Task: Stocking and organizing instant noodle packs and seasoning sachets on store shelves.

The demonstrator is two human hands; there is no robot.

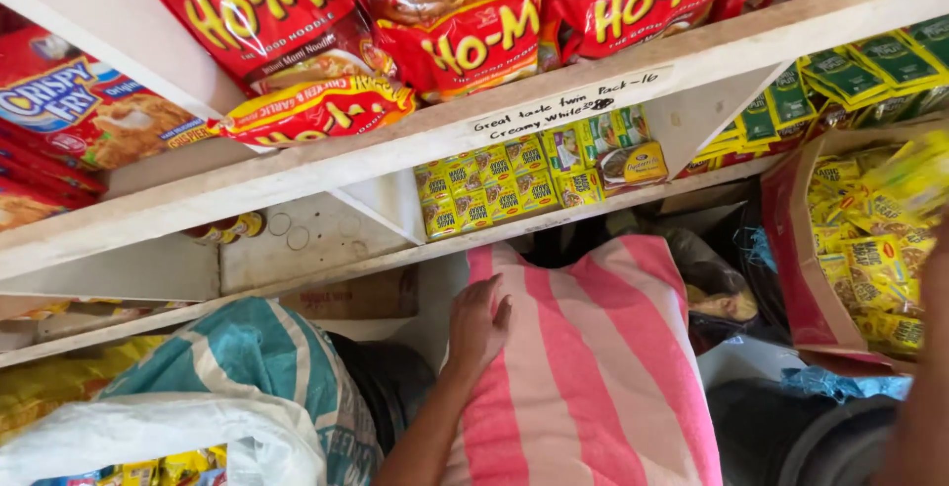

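My left hand (479,328) lies flat on the left edge of a pink and white striped sack (593,367), fingers pointing up toward the shelf; it grips nothing. A blurred part of my right arm (924,367) shows at the right edge, beside an open red cardboard box (796,278) full of small yellow sachets (870,249). The right hand itself is out of the picture.
White wooden shelves (395,145) carry red noodle packs (465,41) on top, yellow sachets (494,189) in a lower compartment and green sachets (850,71) at right. A teal and white sack (257,367) sits lower left, and dark plastic bags (722,288) lie behind the striped sack.
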